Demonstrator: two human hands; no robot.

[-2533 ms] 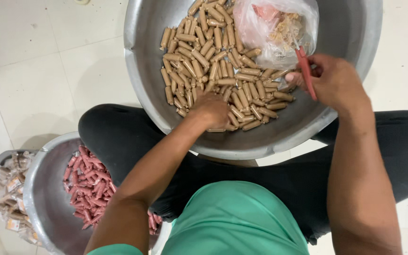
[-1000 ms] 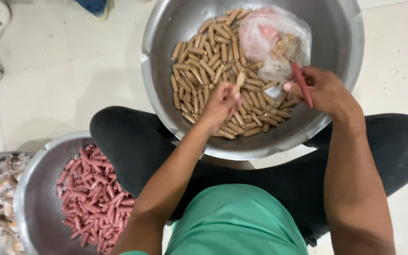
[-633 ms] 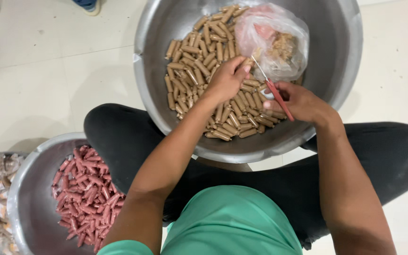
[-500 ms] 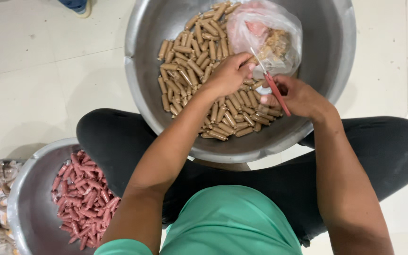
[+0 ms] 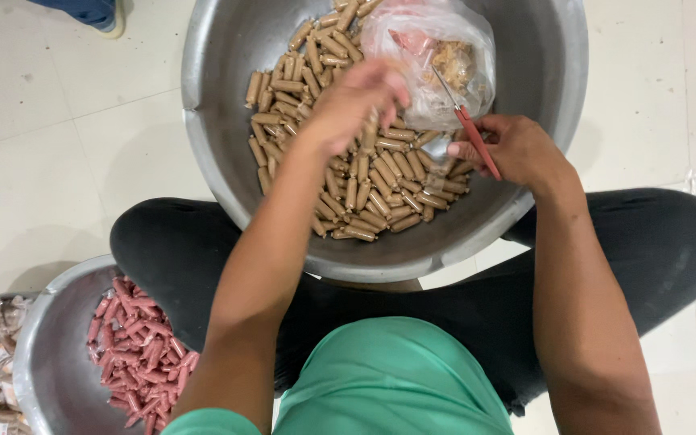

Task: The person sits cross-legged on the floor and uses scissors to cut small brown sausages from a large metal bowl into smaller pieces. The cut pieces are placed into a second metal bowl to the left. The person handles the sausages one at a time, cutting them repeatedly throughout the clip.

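While half a second ago the left hand (image 5: 356,101) held a sausage up near the blade, it now sits blurred over the brown sausages (image 5: 364,173) in the big steel bowl (image 5: 227,161), its grip unclear. The right hand (image 5: 517,149) clasps the red-handled knife (image 5: 469,133) beside the plastic bag (image 5: 445,60).

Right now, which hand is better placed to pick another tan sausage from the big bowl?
Probably the left hand: it hovers over the tan sausages, while the right hand grips a red-handled knife.
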